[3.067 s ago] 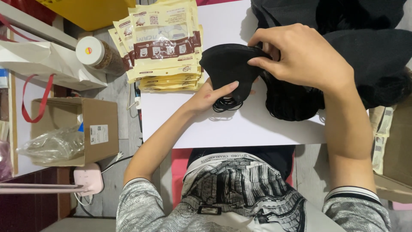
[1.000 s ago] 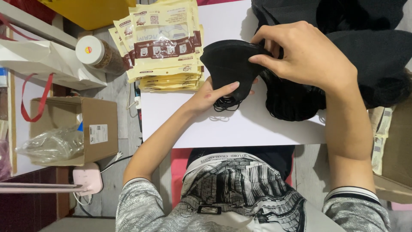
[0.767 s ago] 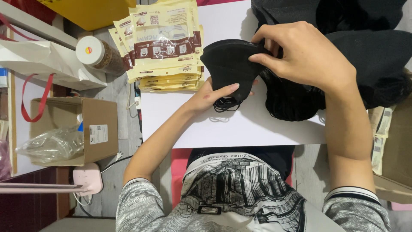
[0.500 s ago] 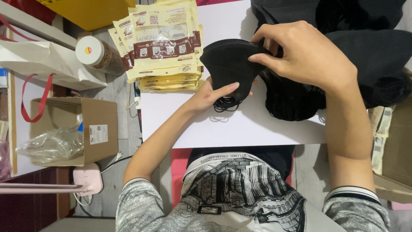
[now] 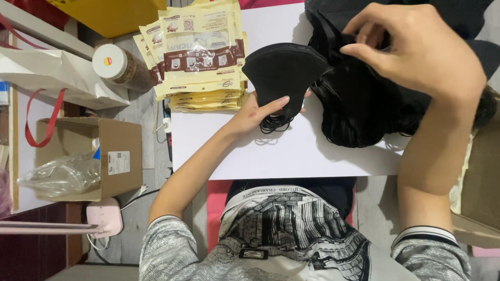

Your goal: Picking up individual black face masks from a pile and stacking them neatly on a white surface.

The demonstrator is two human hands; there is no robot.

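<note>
My left hand [image 5: 255, 112] has its fingers closed around a small stack of black face masks [image 5: 283, 70], pinching the lower edge with the ear loops dangling just under my fingertips. My right hand [image 5: 416, 49] pinches one mask off the big black heap [image 5: 364, 112] just beneath my fingers. These seem light, soft and floppy, so gripping the folded edge looks safest. Beyond my left fingers sits a stack of printed pouches [image 5: 200, 52] on the white desk [image 5: 260, 156], then a lidded jar [image 5: 117, 65] and a cardboard box [image 5: 117, 156].
</note>
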